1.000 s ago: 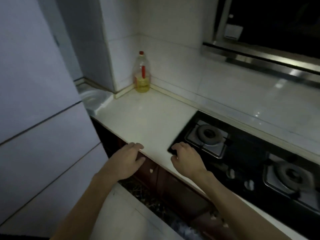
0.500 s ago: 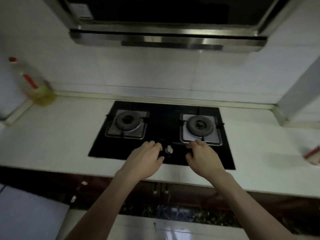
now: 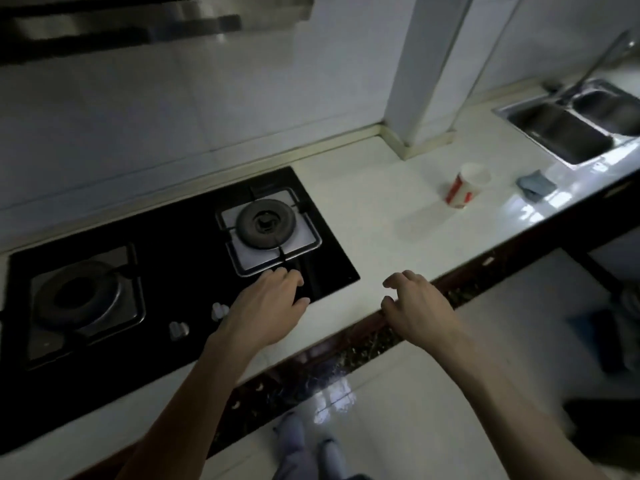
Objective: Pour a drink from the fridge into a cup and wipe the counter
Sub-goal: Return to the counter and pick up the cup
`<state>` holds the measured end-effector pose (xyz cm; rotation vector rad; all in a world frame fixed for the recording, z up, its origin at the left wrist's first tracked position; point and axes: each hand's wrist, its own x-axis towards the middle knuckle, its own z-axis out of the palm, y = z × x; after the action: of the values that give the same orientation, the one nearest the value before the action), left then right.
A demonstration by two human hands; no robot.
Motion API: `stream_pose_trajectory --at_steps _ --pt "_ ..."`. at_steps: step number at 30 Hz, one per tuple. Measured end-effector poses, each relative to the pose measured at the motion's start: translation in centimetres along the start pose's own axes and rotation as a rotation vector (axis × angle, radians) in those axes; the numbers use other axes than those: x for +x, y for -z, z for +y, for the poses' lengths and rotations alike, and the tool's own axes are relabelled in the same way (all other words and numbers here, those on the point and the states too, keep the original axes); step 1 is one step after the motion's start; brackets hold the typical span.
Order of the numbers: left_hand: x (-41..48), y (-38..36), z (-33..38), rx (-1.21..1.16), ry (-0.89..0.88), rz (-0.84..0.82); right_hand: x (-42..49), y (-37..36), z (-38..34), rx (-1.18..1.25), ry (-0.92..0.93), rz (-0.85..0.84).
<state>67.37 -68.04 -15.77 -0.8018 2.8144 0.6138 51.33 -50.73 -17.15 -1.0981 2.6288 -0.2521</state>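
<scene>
Two loose, empty: left grip [image 3: 268, 306], right grip [image 3: 417, 308]. View had swung right; cup [image 3: 467, 187], cloth [image 3: 536, 184] appeared beyond right grip; drink unfetched.

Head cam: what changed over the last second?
The view swung right along the counter: fridge and oil bottle left the frame; the cup, cloth and sink came in. The hands travelled with it: left hand now over the front right corner of the stove, right hand over the counter edge beside it. Nothing was picked up or released. Both hands stay empty, fingers loosely curled.
</scene>
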Motion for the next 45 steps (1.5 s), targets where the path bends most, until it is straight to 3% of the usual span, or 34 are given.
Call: stream_pose_trajectory --at_steps 7,18,32,45 --pt "5.3 -0.4 3.2 0.011 -0.2 -0.038 -0.3 1.1 3.2 0.024 -0.17 0.071" --pt "10.6 -0.7 14.3 0.11 -0.428 -0.087 -2.5 3.7 12.2 0.09 -0.362 0.185" --pt "16.5 -4.1 31.4 0.075 -0.306 -0.062 0.5 10.3 29.8 0.105 -0.266 0.168" --pt "26.5 -5.5 32.7 -0.014 -0.114 -0.061 12.4 11.2 34.1 0.136 -0.115 0.039"
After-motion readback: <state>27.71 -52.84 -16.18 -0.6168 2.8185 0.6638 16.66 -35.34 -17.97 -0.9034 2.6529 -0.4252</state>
